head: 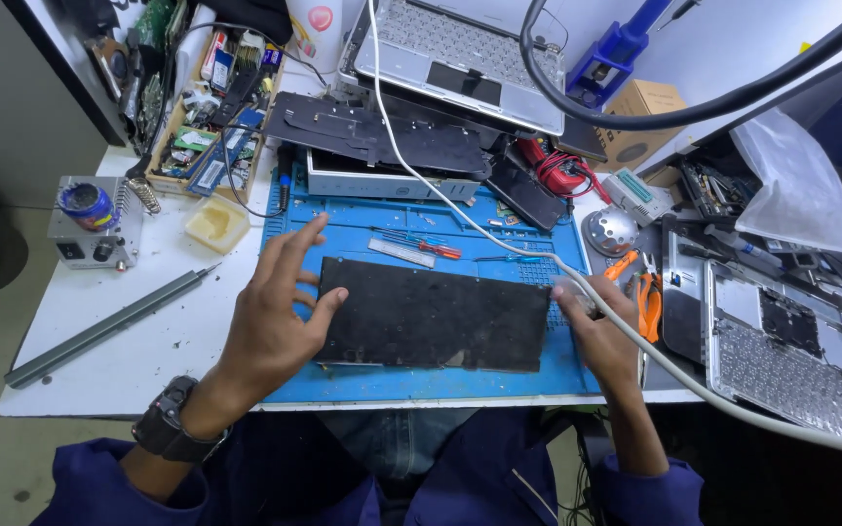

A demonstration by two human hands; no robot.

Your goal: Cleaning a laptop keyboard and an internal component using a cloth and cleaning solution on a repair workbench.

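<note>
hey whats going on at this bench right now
A person in dark blue sleeves is handling a flat black rectangular keyboard panel lying on a blue work mat. The left hand rests on the panel's left end with fingers spread; the right hand grips its right end. A white cable crosses the mat, and an opened silver laptop shell lies to the right.

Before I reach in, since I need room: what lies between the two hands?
In the head view, the flat black keyboard panel spans the gap, lying on the blue mat. The left hand touches its left end, the right hand its right end.
</note>
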